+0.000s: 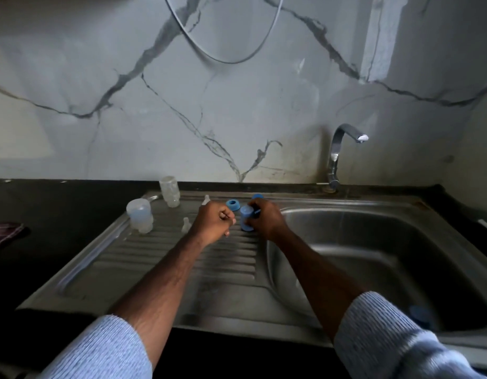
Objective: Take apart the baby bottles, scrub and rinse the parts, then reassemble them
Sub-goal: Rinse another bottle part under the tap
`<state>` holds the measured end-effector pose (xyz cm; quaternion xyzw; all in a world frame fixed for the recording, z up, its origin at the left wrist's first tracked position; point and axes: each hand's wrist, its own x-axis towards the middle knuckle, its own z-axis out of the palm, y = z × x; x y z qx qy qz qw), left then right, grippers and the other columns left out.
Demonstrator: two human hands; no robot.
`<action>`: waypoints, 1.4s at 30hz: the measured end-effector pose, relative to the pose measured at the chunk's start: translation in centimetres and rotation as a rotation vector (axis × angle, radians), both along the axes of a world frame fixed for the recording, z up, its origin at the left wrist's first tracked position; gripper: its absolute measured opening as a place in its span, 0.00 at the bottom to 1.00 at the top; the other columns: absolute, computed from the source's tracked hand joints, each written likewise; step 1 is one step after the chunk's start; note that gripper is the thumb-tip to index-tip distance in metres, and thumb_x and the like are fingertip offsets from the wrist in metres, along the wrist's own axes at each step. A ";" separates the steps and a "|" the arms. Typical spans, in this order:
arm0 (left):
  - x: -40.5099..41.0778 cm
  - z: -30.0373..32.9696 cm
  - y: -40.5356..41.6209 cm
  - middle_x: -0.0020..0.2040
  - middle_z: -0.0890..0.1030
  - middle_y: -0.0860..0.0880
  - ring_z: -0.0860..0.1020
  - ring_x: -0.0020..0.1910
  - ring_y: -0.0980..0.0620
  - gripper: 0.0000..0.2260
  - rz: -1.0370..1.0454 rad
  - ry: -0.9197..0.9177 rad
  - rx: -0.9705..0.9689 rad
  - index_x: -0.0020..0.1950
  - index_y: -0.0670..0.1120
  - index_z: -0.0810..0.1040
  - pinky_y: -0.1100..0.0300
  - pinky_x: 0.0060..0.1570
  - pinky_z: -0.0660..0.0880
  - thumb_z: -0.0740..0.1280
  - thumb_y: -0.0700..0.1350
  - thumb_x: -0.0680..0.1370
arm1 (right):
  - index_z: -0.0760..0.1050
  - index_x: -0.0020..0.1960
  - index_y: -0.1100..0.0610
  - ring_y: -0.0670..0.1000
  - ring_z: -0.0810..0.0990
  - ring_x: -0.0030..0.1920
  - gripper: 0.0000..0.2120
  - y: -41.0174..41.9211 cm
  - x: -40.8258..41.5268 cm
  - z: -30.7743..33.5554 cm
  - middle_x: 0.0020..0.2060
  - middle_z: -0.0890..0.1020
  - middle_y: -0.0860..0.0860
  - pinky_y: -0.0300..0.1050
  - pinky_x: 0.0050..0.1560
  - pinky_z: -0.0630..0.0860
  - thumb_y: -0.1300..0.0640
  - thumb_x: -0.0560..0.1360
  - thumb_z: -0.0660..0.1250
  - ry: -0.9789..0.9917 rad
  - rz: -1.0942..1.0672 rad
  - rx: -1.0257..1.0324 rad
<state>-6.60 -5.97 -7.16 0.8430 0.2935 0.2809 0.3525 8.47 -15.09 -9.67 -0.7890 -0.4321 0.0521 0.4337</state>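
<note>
My right hand (265, 220) grips a blue bottle cap (246, 218) that stands on the ribbed drainboard (160, 258). My left hand (213, 222) is curled into a fist just left of the cap, with nothing visible in it. A blue screw ring (233, 205) lies behind the hands, and another blue piece (257, 197) peeks out behind my right hand. Two clear nipples stand on the drainboard, one (206, 200) behind my left hand and one (186, 225) to its left. A clear bottle (170, 191) stands at the back. A second clear bottle (139, 216) stands further left.
The steel sink basin (373, 242) lies to the right, with a blue part (420, 315) near its front edge. The tap (343, 149) stands behind the basin, with no water visible. A dark cloth (5, 233) lies on the black counter at the far left.
</note>
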 end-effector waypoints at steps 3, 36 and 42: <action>-0.3 -0.2 -0.2 0.29 0.80 0.53 0.77 0.22 0.58 0.06 -0.047 0.022 0.010 0.39 0.40 0.82 0.65 0.24 0.74 0.71 0.30 0.73 | 0.76 0.66 0.59 0.57 0.81 0.58 0.26 0.0 0.1 -0.4 0.57 0.83 0.58 0.45 0.58 0.74 0.60 0.70 0.78 -0.010 -0.001 -0.052; 9.5 -3.5 -11.3 0.38 0.83 0.43 0.81 0.30 0.51 0.02 -0.272 0.008 -0.106 0.46 0.39 0.82 0.70 0.22 0.69 0.71 0.33 0.76 | 0.80 0.65 0.56 0.54 0.82 0.56 0.21 -15.6 7.9 -3.4 0.57 0.84 0.57 0.43 0.58 0.76 0.56 0.73 0.76 -0.053 -0.017 -0.455; 13.7 -5.6 -11.9 0.39 0.84 0.48 0.82 0.37 0.51 0.06 -0.235 0.006 -0.066 0.47 0.45 0.84 0.62 0.36 0.79 0.76 0.38 0.71 | 0.82 0.59 0.60 0.55 0.82 0.57 0.13 -15.5 11.6 -2.2 0.55 0.84 0.57 0.43 0.54 0.75 0.57 0.75 0.74 0.046 -0.360 -0.144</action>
